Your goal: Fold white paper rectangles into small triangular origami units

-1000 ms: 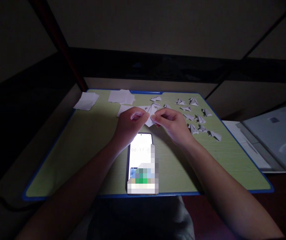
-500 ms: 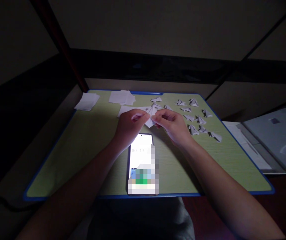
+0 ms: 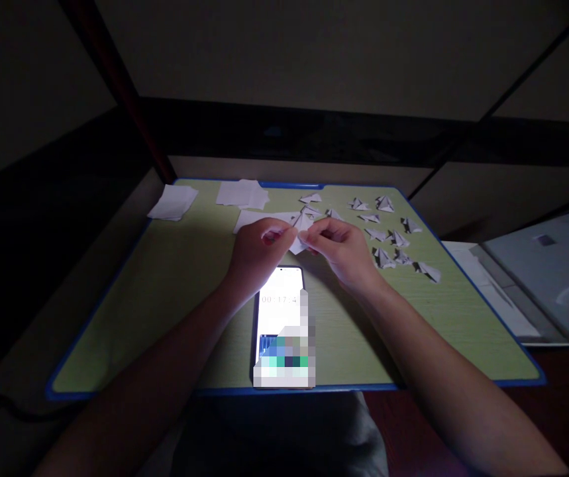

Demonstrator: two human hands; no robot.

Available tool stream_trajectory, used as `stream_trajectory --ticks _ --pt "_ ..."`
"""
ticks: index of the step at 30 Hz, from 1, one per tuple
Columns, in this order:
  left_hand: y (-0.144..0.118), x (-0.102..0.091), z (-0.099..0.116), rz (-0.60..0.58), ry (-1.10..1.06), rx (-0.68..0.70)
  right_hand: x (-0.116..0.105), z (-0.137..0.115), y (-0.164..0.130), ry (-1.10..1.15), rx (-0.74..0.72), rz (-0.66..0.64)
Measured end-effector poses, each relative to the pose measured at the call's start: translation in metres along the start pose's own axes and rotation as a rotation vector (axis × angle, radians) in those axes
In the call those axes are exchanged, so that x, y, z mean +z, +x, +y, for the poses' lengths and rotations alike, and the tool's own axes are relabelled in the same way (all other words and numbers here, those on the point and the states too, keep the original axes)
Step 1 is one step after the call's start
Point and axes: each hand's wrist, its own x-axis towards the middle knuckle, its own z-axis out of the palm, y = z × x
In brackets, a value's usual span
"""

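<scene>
Both hands (image 3: 300,248) pinch a folded paper (image 3: 299,240) above a phone (image 3: 281,311)

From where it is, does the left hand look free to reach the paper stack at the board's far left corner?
Probably yes: the left hand pinches the folded paper, but bare board lies before the stack.

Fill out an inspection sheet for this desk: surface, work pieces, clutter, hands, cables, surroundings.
Surface: green board with blue edge, dimly lit.
Work pieces: small white paper piece pinched between both hands, above the phone; folded pieces scattered at right; flat paper stacks at the far left.
Clutter: phone lying lit, a timer on its screen, near the front edge.
Hands: left hand and right hand both grip the paper piece.
Cables: dark cord at lower left, off the board.
Surroundings: grey sheets to the right; dark frame bars behind.
</scene>
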Motion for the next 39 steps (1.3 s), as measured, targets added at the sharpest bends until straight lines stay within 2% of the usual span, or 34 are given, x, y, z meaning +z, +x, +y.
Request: stream_trajectory --ticks 7,14,28,35,39 --pt "0.0 0.0 0.0 0.015 -0.003 0.003 0.002 -0.001 -0.001 -0.032 -0.025 0.03" --pt "0.001 -0.002 0.0 0.018 -0.012 0.002 0.001 -0.007 -0.002 -0.065 -0.042 -0.007" --pt "0.002 0.002 -0.008 0.017 -0.068 0.007 -0.001 -0.006 0.001 -0.012 0.027 0.036" --pt "0.002 0.003 -0.007 -0.051 -0.195 -0.08 -0.009 -0.005 0.005 0.008 -0.021 0.059" --pt "0.001 0.003 -0.002 -0.186 -0.254 -0.123 -0.011 -0.008 0.006 0.105 -0.016 0.073"
